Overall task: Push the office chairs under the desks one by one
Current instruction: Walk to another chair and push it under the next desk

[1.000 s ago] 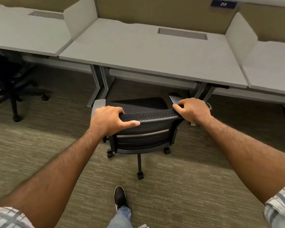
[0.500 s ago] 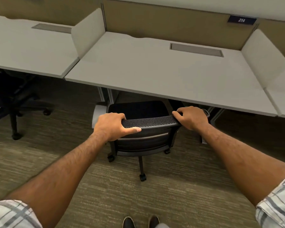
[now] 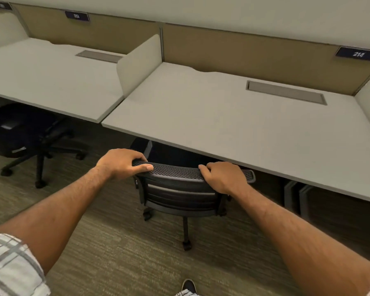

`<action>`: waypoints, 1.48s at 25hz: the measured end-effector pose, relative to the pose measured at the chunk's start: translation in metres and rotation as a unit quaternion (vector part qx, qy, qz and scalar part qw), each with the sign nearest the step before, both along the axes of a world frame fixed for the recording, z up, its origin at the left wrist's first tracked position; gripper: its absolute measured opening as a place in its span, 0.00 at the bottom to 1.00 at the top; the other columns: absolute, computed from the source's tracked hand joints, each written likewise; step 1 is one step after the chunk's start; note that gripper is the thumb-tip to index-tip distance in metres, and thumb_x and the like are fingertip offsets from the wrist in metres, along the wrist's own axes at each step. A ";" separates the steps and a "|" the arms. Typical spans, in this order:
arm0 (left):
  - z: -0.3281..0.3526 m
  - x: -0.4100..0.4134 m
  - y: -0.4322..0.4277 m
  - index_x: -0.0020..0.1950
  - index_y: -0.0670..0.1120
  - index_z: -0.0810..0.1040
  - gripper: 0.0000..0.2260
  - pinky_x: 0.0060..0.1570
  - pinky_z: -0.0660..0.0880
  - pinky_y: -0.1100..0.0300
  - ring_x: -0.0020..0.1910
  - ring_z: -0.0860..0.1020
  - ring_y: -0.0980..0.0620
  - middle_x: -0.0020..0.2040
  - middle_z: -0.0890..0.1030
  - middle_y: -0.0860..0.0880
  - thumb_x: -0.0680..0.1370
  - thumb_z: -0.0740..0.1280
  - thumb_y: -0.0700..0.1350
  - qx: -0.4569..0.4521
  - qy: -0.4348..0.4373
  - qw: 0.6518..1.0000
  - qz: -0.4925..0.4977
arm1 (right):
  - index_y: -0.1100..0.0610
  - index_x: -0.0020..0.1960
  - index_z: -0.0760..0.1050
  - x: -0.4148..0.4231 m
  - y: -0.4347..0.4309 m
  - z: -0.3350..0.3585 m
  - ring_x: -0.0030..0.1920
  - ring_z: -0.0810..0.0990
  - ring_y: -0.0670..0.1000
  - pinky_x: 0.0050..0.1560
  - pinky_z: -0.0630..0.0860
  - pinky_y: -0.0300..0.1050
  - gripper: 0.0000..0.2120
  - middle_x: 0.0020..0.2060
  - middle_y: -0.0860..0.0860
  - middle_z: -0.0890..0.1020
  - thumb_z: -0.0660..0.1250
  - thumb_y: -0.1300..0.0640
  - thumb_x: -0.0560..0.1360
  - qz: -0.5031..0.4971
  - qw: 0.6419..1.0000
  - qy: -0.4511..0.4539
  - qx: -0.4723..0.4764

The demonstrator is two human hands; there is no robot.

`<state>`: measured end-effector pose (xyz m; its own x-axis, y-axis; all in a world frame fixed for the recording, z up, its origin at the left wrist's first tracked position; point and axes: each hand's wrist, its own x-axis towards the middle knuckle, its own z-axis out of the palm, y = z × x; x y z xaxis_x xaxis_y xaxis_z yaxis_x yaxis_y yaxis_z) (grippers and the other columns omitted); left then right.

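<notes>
The chair [image 3: 179, 195] stands partly under the right table [image 3: 212, 124], back at its near edge; left hand [image 3: 121, 164] grips the back's left end, right hand [image 3: 223, 178] its top, fingers [image 3: 135, 155] curled over

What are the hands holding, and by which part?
Left hand and right hand both grip the office chair by the top edge of its backrest.

Black mesh-back chair [image 3: 179, 195], upright, back toward camera, seat mostly under front edge of grey desk [image 3: 222, 124]; backrest and rear casters still outside the edge. Further left a second chair [image 3: 19, 133], black too, turned at an angle, seat partly under left desk [image 3: 51, 77], base and casters out.
</notes>
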<state>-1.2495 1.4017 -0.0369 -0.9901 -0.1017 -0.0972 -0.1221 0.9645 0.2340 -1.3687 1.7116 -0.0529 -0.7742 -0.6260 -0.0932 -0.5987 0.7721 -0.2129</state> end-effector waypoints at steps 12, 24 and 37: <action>-0.002 -0.023 -0.054 0.54 0.61 0.81 0.41 0.41 0.70 0.62 0.45 0.78 0.61 0.46 0.82 0.62 0.64 0.43 0.85 -0.017 0.007 0.998 -0.056 | 0.53 0.41 0.78 0.003 -0.041 0.001 0.36 0.78 0.48 0.47 0.78 0.50 0.28 0.34 0.49 0.80 0.48 0.37 0.83 -0.025 0.999 -0.023 -0.010; -0.003 -0.026 -0.060 0.59 0.57 0.80 0.44 0.45 0.75 0.58 0.46 0.78 0.60 0.50 0.82 0.59 0.65 0.42 0.84 -0.010 0.020 0.997 -0.077 | 0.53 0.61 0.79 0.033 -0.043 0.006 0.58 0.80 0.53 0.58 0.77 0.51 0.20 0.55 0.51 0.83 0.58 0.41 0.82 -0.143 0.985 0.038 -0.089; 0.046 0.026 -0.166 0.79 0.48 0.62 0.42 0.79 0.51 0.41 0.81 0.56 0.42 0.81 0.61 0.43 0.76 0.43 0.76 -0.107 0.201 0.974 0.013 | 0.50 0.83 0.54 0.049 -0.170 0.057 0.82 0.50 0.55 0.80 0.45 0.55 0.41 0.83 0.53 0.51 0.53 0.28 0.78 -0.059 0.983 0.122 -0.123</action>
